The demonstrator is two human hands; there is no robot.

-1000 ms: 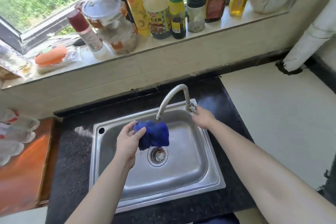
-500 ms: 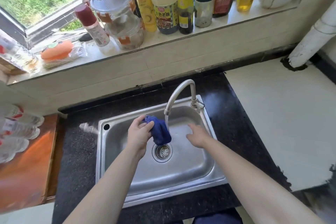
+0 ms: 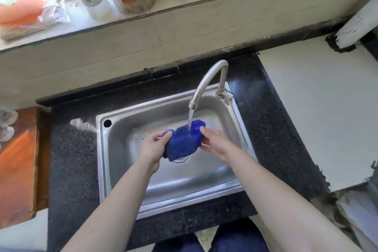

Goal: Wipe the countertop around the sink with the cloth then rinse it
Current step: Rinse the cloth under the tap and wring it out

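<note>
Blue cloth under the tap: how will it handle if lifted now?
The fuzzy blue cloth is bunched and sagging between the left hand and right hand, so probably floppy. Water from the curved steel faucet lands on it, so it is likely soaked, heavier, and drippy.

Bunched blue cloth (image 3: pixel 182 141) under running water over sink (image 3: pixel 114 170)

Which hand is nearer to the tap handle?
Right. The right hand holds the cloth just below the tap handle; the left hand is farther left.
</note>
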